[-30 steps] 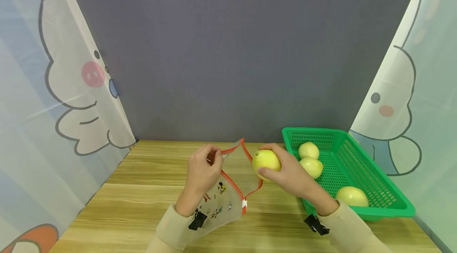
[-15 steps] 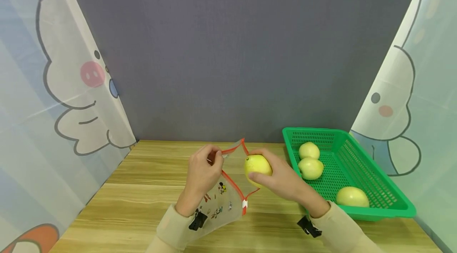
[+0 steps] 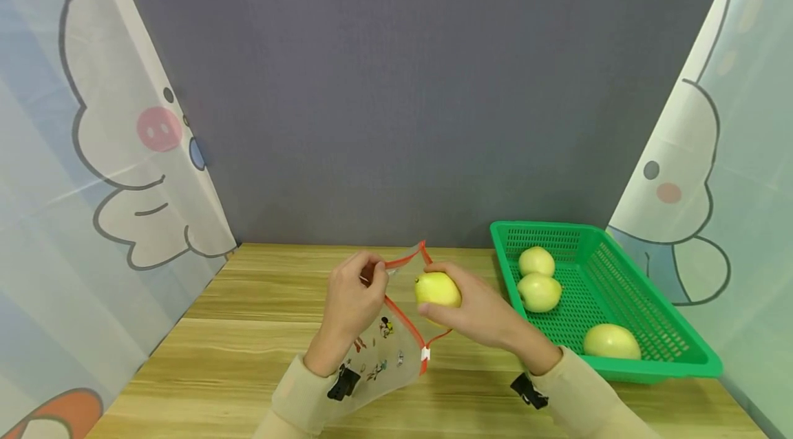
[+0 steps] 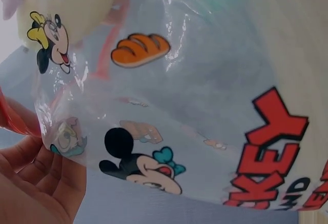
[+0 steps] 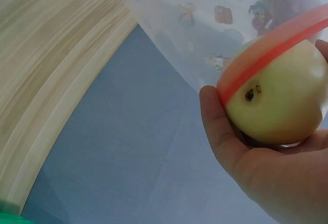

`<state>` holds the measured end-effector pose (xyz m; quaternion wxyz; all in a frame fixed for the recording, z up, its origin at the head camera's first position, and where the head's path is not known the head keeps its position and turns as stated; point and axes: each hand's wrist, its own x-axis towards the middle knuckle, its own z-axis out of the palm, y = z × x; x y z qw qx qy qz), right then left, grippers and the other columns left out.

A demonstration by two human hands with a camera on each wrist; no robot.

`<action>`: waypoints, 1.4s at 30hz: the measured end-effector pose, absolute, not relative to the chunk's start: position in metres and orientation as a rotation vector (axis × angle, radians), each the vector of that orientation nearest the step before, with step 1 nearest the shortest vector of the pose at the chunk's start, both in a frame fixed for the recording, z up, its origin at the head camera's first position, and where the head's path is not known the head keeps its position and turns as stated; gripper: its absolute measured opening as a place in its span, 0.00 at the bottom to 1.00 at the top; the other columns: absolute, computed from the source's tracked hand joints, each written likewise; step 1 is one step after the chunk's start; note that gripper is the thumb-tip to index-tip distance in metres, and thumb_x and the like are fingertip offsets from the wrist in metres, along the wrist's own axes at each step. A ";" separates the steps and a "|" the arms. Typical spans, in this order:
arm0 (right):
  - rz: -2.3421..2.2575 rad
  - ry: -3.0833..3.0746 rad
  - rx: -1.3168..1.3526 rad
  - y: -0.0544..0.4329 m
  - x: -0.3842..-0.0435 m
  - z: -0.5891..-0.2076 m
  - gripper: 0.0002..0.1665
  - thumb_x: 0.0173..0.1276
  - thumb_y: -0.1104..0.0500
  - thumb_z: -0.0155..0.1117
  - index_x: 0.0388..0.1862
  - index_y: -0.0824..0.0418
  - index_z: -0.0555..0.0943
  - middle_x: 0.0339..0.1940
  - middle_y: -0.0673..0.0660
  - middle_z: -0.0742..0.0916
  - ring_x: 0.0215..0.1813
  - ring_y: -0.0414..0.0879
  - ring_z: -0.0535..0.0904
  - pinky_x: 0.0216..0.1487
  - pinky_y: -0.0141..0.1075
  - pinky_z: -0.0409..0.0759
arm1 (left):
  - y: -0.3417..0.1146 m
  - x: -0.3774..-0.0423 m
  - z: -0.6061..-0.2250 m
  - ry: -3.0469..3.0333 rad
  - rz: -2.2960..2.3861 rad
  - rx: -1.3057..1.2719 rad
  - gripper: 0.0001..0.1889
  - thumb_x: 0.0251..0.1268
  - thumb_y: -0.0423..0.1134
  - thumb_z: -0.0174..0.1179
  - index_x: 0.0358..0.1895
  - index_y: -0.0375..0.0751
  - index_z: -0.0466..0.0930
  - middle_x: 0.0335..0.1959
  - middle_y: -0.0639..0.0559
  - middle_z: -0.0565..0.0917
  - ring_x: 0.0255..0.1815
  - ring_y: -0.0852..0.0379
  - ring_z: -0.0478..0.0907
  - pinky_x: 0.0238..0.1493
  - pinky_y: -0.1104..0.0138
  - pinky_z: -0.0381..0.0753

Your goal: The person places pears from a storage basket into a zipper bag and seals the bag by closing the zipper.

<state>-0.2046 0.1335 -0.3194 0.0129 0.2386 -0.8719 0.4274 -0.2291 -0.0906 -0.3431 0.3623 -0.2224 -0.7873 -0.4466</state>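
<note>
fruit (image 3: 438, 290) of yellow colour is held in the right grip (image 3: 473, 308), at the open mouth of a clear bag (image 3: 396, 353). the left grip (image 3: 354, 291) pinches its red edge (image 4: 18, 121). on the surface (image 3: 266, 315) i see three similar fruits (image 3: 540, 292) in a green basket (image 3: 675, 368).

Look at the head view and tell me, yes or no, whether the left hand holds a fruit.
No, the left hand pinches the clear bag, while the right hand holds a yellow fruit.

Table (image 3: 248, 343): yellow-brown wood grain | directly on it: 1 green perforated basket (image 3: 633, 308), right side
</note>
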 end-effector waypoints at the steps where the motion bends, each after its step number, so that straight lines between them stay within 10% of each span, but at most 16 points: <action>1: 1.330 -2.729 0.732 0.133 -0.205 -0.320 0.38 0.65 0.42 0.71 0.69 0.55 0.73 0.52 0.55 0.82 0.42 0.47 0.78 0.36 0.41 0.81 | -0.090 -0.229 -0.343 -2.030 -1.150 -0.573 0.05 0.63 0.27 0.60 0.31 0.39 0.84 0.23 0.58 0.79 0.23 0.64 0.76 0.25 0.70 0.80; 11: 1.284 -2.706 0.662 0.136 -0.209 -0.323 0.32 0.67 0.42 0.70 0.63 0.58 0.80 0.53 0.52 0.84 0.52 0.47 0.79 0.55 0.48 0.79 | -0.091 -0.227 -0.340 -2.031 -1.142 -0.574 0.06 0.65 0.26 0.59 0.31 0.37 0.82 0.22 0.56 0.79 0.22 0.62 0.76 0.24 0.69 0.79; 32: 1.136 -2.655 0.952 0.147 -0.203 -0.317 0.14 0.76 0.54 0.64 0.57 0.54 0.83 0.50 0.44 0.84 0.51 0.48 0.81 0.49 0.36 0.83 | -0.096 -0.230 -0.342 -2.031 -1.139 -0.555 0.06 0.66 0.27 0.59 0.32 0.37 0.83 0.23 0.56 0.79 0.23 0.63 0.76 0.24 0.69 0.79; 42: 0.773 -2.740 0.982 0.162 -0.197 -0.321 0.17 0.76 0.51 0.62 0.58 0.57 0.83 0.51 0.47 0.83 0.55 0.49 0.80 0.54 0.47 0.82 | -0.097 -0.231 -0.340 -2.037 -1.164 -0.543 0.06 0.65 0.27 0.59 0.31 0.38 0.83 0.22 0.57 0.79 0.23 0.63 0.76 0.24 0.69 0.79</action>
